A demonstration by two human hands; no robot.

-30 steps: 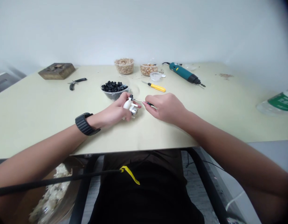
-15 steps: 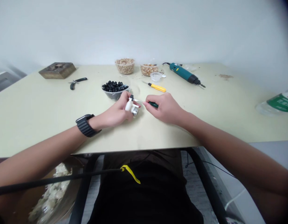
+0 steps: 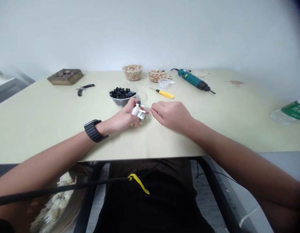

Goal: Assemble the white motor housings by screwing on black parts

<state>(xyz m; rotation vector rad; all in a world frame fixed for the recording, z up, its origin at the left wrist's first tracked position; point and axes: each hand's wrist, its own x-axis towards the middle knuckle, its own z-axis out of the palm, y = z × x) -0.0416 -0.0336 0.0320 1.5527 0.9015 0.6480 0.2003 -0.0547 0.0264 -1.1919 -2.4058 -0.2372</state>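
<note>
My left hand (image 3: 124, 116), with a dark watch on its wrist, is closed around a white plastic part with a small silver motor (image 3: 142, 116) in it. A small black piece (image 3: 139, 103) sits at the part's top end. In my right hand (image 3: 173, 114) is a screwdriver, its handle hidden by the fingers. The screwdriver's thin metal shaft (image 3: 146, 106) points left, with its tip at the black piece. Just behind my left hand stands a clear bowl of black pieces (image 3: 122, 94).
A yellow-handled screwdriver (image 3: 166, 94) lies beyond my right hand. Tubs of small tan parts (image 3: 132, 72) and orange-brown parts (image 3: 156, 76) stand at the back, near a small clear cup (image 3: 164, 83). Around them are a green rotary tool (image 3: 193, 80), pliers (image 3: 85, 88), a block (image 3: 65, 77) and a bottle (image 3: 294, 111).
My right hand has turned around the screwdriver, so its dark green handle no longer shows. The left hand keeps its hold on the white part. The whole view has shifted slightly.
</note>
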